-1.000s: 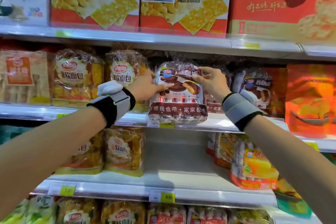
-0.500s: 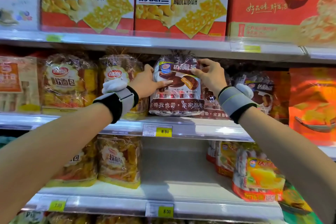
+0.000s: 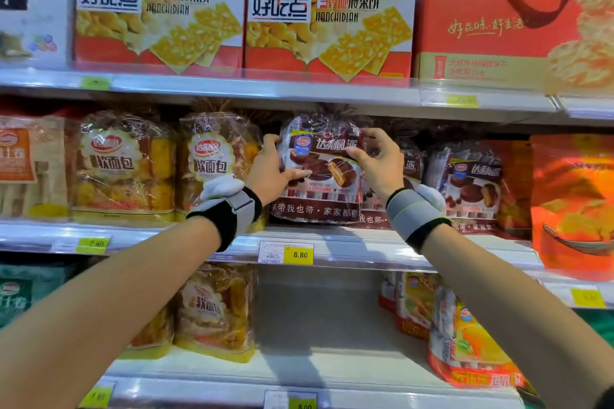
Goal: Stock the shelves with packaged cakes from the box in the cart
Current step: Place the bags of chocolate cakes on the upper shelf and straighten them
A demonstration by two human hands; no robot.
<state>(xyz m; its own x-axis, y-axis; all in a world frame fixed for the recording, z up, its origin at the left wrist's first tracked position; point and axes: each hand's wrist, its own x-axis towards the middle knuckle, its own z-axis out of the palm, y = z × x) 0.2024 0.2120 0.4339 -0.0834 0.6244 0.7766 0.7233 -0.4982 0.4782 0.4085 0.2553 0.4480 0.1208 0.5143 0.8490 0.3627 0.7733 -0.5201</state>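
Note:
A brown bag of chocolate cakes [image 3: 320, 196] stands upright on the middle shelf [image 3: 358, 246], above the 8.80 price tag. My left hand [image 3: 270, 169] grips its left side, thumb across the front. My right hand [image 3: 380, 159] pinches its upper right corner. More brown cake bags [image 3: 471, 183] stand just to the right and behind it. The cart and the box are out of view.
Yellow soft-bread bags [image 3: 123, 169] fill the shelf to the left, an orange pack [image 3: 571, 202] the far right. Cracker boxes [image 3: 159, 20] sit on the top shelf. The lower shelf [image 3: 319, 335] has a bare stretch between bread bags [image 3: 216, 312] and yellow-red packs [image 3: 465, 342].
The cake bag has gone from the shelf's front edge to further back, and both hands went in with it. The camera has tilted up a little.

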